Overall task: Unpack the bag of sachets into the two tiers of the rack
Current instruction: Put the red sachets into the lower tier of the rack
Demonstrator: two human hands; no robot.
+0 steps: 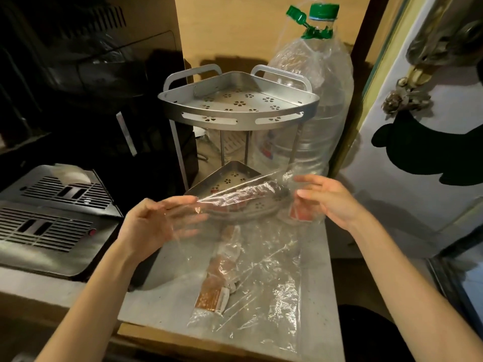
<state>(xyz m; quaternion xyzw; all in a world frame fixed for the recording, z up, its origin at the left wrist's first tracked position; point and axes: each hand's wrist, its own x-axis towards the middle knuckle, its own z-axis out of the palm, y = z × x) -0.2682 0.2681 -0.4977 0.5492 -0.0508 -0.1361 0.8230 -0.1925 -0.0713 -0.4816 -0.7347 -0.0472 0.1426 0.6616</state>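
Stretching clear sachet bag (264, 259) between spread left hand (153, 224) and spread right hand (330, 201), before corner rack (245, 119) at worktop's (317, 270) far edge.

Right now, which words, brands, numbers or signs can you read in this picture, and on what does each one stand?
No text here can be read.
Label on the plastic bottle: red and blue print, too blurred to read.
Sachets in the clear bag: orange and white print, too blurred to read.
Red sachet higher in the bag: too blurred to read.
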